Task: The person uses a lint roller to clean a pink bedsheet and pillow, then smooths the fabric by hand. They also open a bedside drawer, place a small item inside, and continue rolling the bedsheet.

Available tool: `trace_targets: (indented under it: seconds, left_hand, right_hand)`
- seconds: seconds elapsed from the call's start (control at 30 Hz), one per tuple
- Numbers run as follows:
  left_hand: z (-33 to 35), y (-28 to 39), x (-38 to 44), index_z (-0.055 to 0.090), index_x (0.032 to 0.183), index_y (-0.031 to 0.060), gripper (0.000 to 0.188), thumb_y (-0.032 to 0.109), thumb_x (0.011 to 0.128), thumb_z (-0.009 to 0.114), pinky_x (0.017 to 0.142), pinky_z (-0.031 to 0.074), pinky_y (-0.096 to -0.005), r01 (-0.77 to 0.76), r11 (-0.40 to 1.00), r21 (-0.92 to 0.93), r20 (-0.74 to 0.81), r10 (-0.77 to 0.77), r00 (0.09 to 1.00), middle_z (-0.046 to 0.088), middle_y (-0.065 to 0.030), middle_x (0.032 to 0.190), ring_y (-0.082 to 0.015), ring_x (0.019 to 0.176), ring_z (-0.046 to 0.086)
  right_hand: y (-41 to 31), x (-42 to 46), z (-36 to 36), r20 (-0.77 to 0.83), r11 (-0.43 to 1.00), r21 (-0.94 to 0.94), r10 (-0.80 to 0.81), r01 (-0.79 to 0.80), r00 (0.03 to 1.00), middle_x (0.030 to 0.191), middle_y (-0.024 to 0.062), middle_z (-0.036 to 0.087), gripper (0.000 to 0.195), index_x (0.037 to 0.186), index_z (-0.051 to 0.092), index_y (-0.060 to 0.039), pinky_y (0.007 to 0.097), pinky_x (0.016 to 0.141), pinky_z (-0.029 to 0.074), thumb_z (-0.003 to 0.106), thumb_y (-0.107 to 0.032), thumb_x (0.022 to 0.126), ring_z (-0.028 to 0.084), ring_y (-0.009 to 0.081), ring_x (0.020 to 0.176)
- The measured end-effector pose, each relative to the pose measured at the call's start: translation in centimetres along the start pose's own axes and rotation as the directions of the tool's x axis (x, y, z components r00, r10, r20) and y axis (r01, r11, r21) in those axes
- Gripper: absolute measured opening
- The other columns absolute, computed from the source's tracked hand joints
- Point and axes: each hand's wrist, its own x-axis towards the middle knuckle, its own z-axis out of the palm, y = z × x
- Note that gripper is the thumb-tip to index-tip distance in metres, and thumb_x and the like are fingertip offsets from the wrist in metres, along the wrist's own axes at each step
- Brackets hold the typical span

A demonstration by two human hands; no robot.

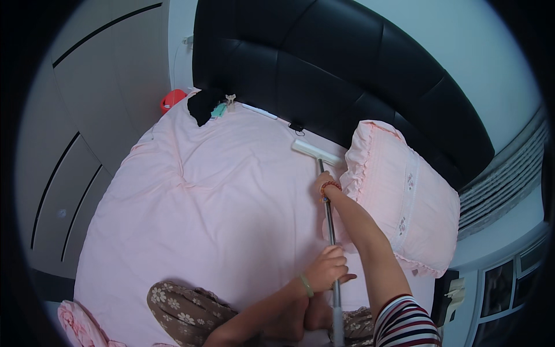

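I grip a long metal pole (330,221) with both hands. My right hand (324,180) is closed around its upper part, close to a white T-shaped head (315,152) that looks like a lint roller. Lower down, my left hand (330,269), with a green bangle at the wrist, is wrapped around the same pole; the thumb sticks out to the right. The white head rests on the pink bed sheet (243,191), its right end against the ruffled edge of a pink pillow (390,195). The pole's grey lower end (338,325) runs off the bottom of the picture.
A black leather headboard (338,56) borders the bed's far side. Along it lie a black cloth (203,106), a small green packet (220,110), a beige clip (230,102), a white strip (259,111) and a small black device (296,127). My bent knee (182,308) is on the sheet.
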Motion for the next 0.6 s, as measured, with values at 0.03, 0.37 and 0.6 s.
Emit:
trace_targets:
  seconds: [0.03,0.37,0.6]
  left_hand:
    - [0.7,1.4,0.5,0.061,0.061,0.0084,0.031,0.022,0.074,0.085,0.081,0.046,-0.0390,-0.002,1.000,-0.006,0.003,0.002,1.000,0.053,-0.0032,0.070,-0.0233,0.077,0.054]
    - [2.8,13.9,-0.1,0.059,0.064,0.0114,0.026,0.018,0.084,0.075,0.065,0.043,-0.0328,0.057,0.991,0.118,-0.051,-0.052,0.997,0.052,0.0005,0.063,-0.0170,0.068,0.056]
    - [2.6,18.4,-1.4,0.058,0.067,0.0121,0.020,0.017,0.078,0.074,0.060,0.040,-0.0321,0.099,0.990,0.101,-0.147,-0.084,0.986,0.048,0.0011,0.064,-0.0156,0.068,0.056]
  right_hand:
    - [-0.5,-1.4,0.4,0.002,0.998,-0.037,-0.040,0.040,0.999,0.117,0.0357,0.066,0.052,0.131,0.042,0.0138,0.0479,0.091,0.058,0.057,-0.017,0.091,0.070,0.0429,0.110]
    - [-8.0,-21.5,1.3,0.311,0.908,0.046,-0.409,0.417,0.858,0.111,0.0366,0.067,0.045,0.134,0.038,0.0080,0.0540,0.095,0.052,0.049,-0.015,0.097,0.067,0.0490,0.106]
    - [-4.6,-27.7,2.0,0.410,0.840,0.031,-0.505,0.542,0.759,0.104,0.0392,0.066,0.075,0.158,0.008,0.0039,0.0542,0.094,0.051,0.048,-0.018,0.099,0.067,0.0517,0.100]
